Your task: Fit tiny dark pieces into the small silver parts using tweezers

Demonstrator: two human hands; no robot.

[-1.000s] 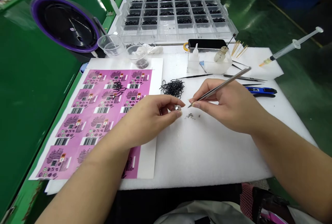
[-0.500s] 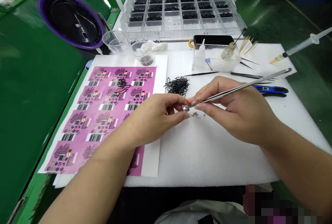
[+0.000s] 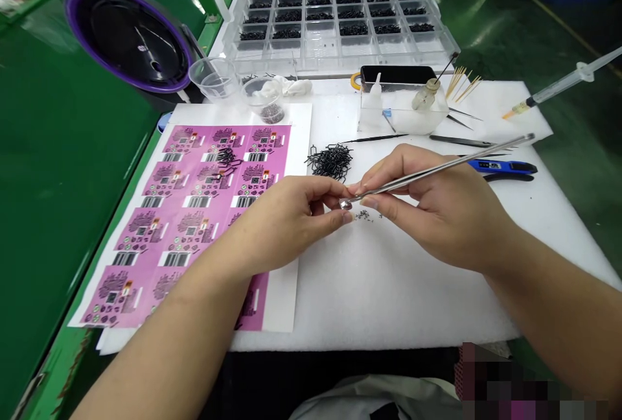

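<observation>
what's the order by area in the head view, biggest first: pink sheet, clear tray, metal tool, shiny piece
1. Pink sheet, partly covered
2. Clear tray, farther from the camera than the sheet
3. Metal tool, long but thin
4. Shiny piece, partly hidden by the left hand

White mat (image 3: 389,297): bright, shadows soft
Silver tool (image 3: 427,174): glinting along its shaft
Green panel (image 3: 43,167): patchy glare
Floor (image 3: 490,31): dim — pale reflected streaks
Lower right corner (image 3: 534,381): pixelated blocks

L fingers (image 3: 326,184) hold sm. shiny pc (image 3: 345,204), R fingers (image 3: 383,171) w/ tweezers (image 3: 437,169).
</observation>
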